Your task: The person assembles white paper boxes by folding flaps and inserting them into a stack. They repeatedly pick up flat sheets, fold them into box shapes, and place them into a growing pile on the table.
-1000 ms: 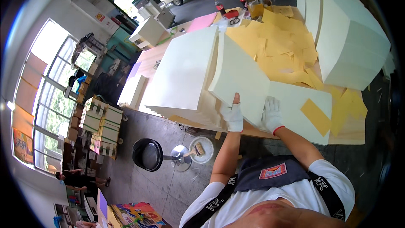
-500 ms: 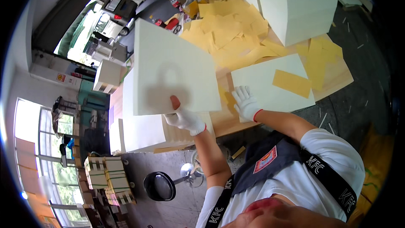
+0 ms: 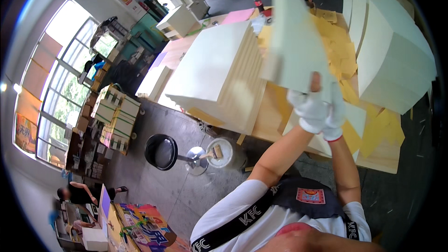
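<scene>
A thick white slab (image 3: pixel 298 42), which looks like a block of paper, stands raised and tilted over the table, blurred by motion. My left hand (image 3: pixel 309 112), in a white glove with a bare thumb, grips its lower edge, thumb on the near face. Close beside it, my gloved right hand (image 3: pixel 334 119) is closed at the slab's lower right edge; its fingers are partly hidden. Under my hands, another white sheet or slab (image 3: pixel 357 117) lies on the table with a yellow card piece (image 3: pixel 353 135) on it.
A large white stack (image 3: pixel 210 60) stands left on the wooden table (image 3: pixel 389 158), a taller one (image 3: pixel 396 60) right. Yellow sheets (image 3: pixel 343 56) lie heaped between them. Below the table edge are a bucket (image 3: pixel 226 154) with a brush (image 3: pixel 215 153) and a black stool (image 3: pixel 161 151).
The slab has swung rightward, off the left stack and more edge-on. My right hand has left the lying sheet and come up beside my left hand. My view has turned left.
</scene>
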A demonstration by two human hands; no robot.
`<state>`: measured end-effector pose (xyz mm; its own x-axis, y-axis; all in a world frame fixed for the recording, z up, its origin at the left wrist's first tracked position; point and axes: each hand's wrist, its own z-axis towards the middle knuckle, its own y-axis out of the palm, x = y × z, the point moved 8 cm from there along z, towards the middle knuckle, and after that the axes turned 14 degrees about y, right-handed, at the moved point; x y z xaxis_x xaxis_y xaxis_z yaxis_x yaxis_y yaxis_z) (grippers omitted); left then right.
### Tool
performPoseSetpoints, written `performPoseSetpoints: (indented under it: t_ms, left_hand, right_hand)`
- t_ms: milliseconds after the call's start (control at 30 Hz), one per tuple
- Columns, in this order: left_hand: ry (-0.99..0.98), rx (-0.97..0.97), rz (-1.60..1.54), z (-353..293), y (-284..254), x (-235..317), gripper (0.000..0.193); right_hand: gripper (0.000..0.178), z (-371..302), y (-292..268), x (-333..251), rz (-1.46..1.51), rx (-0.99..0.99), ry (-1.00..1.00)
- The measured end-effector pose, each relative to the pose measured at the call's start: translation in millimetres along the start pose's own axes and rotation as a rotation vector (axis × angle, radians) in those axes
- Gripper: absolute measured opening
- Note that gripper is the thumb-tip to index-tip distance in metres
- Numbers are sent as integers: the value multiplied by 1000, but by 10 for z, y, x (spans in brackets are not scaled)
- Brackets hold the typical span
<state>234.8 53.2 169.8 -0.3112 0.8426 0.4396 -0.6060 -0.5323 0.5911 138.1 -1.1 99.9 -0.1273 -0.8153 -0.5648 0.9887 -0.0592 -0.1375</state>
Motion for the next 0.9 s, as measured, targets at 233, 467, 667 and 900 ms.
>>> performPoseSetpoints:
  t_ms: [233, 467, 667, 900]
  left_hand:
    - [573, -1010, 487, 702, 307, 1257, 105]
    - [-108, -862, 635, 2799, -1731, 923, 60]
    - [-194, -663, 556, 3778, -2880, 896, 49]
    - [-219, -1240, 1192, 4158, -4191, -261, 37]
  right_hand:
    - [52, 427, -345, -165, 615, -110, 663]
    - [54, 1057, 628, -1094, 916, -211, 716]
    - [50, 1333, 2316, -1613, 1154, -520, 851]
    - [81, 1120, 2958, -1071, -395, -789, 614]
